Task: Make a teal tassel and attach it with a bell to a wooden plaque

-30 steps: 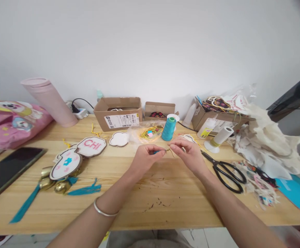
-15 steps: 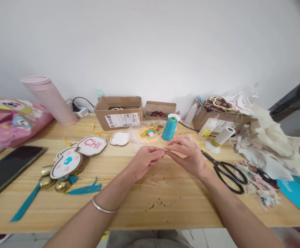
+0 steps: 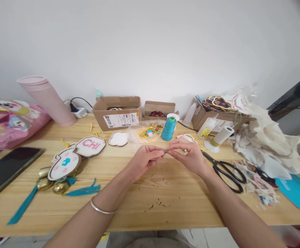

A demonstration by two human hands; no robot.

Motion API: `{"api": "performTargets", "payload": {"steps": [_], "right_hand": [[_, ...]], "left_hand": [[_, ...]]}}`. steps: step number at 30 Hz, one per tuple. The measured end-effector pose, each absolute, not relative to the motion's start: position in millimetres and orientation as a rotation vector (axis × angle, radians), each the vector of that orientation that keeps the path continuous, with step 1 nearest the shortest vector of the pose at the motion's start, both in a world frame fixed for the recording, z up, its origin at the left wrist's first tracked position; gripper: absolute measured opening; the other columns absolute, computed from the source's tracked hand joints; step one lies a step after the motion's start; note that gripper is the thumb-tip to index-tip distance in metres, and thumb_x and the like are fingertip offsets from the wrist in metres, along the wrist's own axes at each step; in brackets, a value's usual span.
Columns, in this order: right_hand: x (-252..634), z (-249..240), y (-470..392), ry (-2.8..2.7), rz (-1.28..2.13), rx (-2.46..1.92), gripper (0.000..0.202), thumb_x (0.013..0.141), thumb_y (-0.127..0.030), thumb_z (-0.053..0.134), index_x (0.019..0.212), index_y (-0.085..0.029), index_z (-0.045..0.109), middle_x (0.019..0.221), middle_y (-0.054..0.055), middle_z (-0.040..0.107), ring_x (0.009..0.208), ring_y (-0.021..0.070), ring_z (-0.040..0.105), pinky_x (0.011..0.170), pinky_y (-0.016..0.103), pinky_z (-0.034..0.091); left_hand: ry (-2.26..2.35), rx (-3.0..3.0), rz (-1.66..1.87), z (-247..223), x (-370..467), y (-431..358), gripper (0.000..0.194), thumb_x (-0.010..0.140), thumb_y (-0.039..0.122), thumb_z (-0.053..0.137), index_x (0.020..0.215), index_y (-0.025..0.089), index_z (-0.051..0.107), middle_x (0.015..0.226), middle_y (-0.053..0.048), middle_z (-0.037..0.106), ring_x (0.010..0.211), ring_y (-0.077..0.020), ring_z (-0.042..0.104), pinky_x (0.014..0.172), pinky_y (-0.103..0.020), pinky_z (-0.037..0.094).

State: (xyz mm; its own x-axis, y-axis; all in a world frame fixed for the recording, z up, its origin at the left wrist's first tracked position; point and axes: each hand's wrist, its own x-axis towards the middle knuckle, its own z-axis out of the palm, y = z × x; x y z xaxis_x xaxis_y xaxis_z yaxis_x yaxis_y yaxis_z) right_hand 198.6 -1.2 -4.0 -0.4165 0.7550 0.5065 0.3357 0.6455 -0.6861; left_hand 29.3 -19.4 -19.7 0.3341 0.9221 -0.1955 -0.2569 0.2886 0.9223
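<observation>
Over the middle of the wooden table, my left hand (image 3: 147,161) and my right hand (image 3: 187,154) meet fingertip to fingertip. Both are closed in a pinch on one tiny dark greenish piece (image 3: 165,151), too small to name. Just beyond them stands a cone of turquoise thread (image 3: 169,128). Past my right hand, a white cloud-shaped patch (image 3: 187,138) is partly hidden by the fingers. Black-handled scissors (image 3: 227,174) lie to the right of that hand. Left of my left arm are stitched cloud-shaped patches (image 3: 90,146), one reading CHI, with brass bells (image 3: 60,187) and teal tassels (image 3: 84,190).
At the back stand cardboard boxes (image 3: 117,113), a clear bag of yellow cords (image 3: 150,132) and glue bottles (image 3: 207,128). Crumpled white cloth (image 3: 266,137) and fabric scraps (image 3: 262,187) cover the right side. On the left are a phone (image 3: 7,170) and a pink tumbler (image 3: 48,100).
My right hand's fingers have shifted slightly, uncovering more of the white patch behind them. The small piece stays pinched between both hands. The whole view has moved a little.
</observation>
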Motion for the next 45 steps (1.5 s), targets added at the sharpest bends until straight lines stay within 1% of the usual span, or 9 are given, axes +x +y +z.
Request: {"api": "performTargets", "payload": {"steps": [6,11,16,18,22,28,32,38,45], "right_hand": [[196.0,-6.0,-2.2,-1.983,0.628,-0.871,0.006,0.071,-0.017,0.061,0.072,-0.021,0.065,0.074,0.003,0.062,0.072,0.0143,0.057,0.068,0.03,0.044],[197.0,-6.9,-2.4,-2.071,0.435,-0.849,0.006,0.071,-0.018,0.059,0.072,-0.022,0.064,0.074,0.002,0.063,0.072,0.0143,0.056,0.07,0.032,0.042],[195.4,-6.2,-3.8,-2.124,0.267,-0.882,0.007,0.069,-0.016,0.058,0.068,-0.021,0.062,0.068,0.001,0.062,0.067,0.0139,0.053,0.068,0.031,0.04],[194.5,-5.5,-4.5,-2.124,0.244,-0.91,0.007,0.068,-0.014,0.058,0.066,-0.02,0.061,0.063,0.0,0.061,0.064,0.0135,0.052,0.067,0.03,0.04],[194.0,-4.5,-5.3,-2.137,0.218,-0.947,0.007,0.065,-0.013,0.058,0.064,-0.019,0.059,0.061,0.0,0.059,0.063,0.0134,0.051,0.065,0.029,0.039],[193.9,-6.0,-6.1,-2.173,0.151,-1.013,0.007,0.061,-0.012,0.058,0.061,-0.019,0.057,0.06,-0.001,0.058,0.062,0.0136,0.048,0.064,0.028,0.037],[193.6,-6.6,-6.7,-2.118,0.297,-1.062,0.008,0.061,-0.01,0.057,0.06,-0.018,0.056,0.058,-0.001,0.056,0.06,0.0117,0.047,0.059,0.024,0.036],[192.2,-5.7,-6.8,-1.989,0.595,-1.149,0.009,0.06,-0.009,0.056,0.058,-0.018,0.057,0.054,-0.003,0.054,0.054,0.0093,0.044,0.053,0.021,0.036],[190.4,-6.5,-7.9,-1.872,0.766,-1.19,0.008,0.06,-0.009,0.055,0.057,-0.017,0.057,0.053,-0.003,0.053,0.052,0.0082,0.04,0.051,0.021,0.035]], "left_hand": [[0.971,0.967,0.932,-23.4,29.3,-19.2,0.019,0.061,0.03,0.066,0.074,0.016,0.066,0.058,0.003,0.052,0.044,-0.002,0.028,0.042,-0.02,0.015],[0.972,0.983,0.954,-23.0,29.7,-19.7,0.02,0.061,0.032,0.065,0.07,0.015,0.065,0.062,0.002,0.053,0.044,-0.0021,0.028,0.041,-0.02,0.015],[1.077,1.087,0.977,-21.1,31.5,-21.4,0.021,0.063,0.034,0.063,0.07,0.015,0.066,0.049,0.005,0.044,0.043,-0.0031,0.026,0.041,-0.019,0.018],[1.14,1.142,0.994,-21.0,32.4,-21.8,0.021,0.063,0.034,0.063,0.071,0.015,0.066,0.051,0.004,0.049,0.045,-0.0037,0.031,0.042,-0.018,0.022],[1.179,1.262,1.012,-22.4,34.0,-21.0,0.021,0.064,0.031,0.061,0.075,0.015,0.067,0.067,-0.001,0.061,0.058,-0.0087,0.047,0.051,-0.02,0.033],[1.165,1.464,1.053,-22.2,36.9,-21.4,0.019,0.066,0.026,0.058,0.077,0.012,0.066,0.076,-0.005,0.066,0.07,-0.0143,0.057,0.064,-0.023,0.042],[1.158,1.485,1.023,-21.0,37.8,-22.6,0.019,0.066,0.024,0.058,0.077,0.012,0.066,0.077,-0.006,0.066,0.07,-0.0147,0.058,0.064,-0.023,0.044],[1.152,1.451,1.013,-21.8,36.5,-21.2,0.02,0.066,0.029,0.059,0.076,0.013,0.066,0.075,-0.004,0.067,0.069,-0.0142,0.057,0.063,-0.023,0.043],[1.148,1.258,0.979,-19.5,35.7,-22.8,0.02,0.063,0.031,0.063,0.075,0.015,0.065,0.068,0.0,0.062,0.058,-0.0083,0.05,0.054,-0.02,0.036]]}}
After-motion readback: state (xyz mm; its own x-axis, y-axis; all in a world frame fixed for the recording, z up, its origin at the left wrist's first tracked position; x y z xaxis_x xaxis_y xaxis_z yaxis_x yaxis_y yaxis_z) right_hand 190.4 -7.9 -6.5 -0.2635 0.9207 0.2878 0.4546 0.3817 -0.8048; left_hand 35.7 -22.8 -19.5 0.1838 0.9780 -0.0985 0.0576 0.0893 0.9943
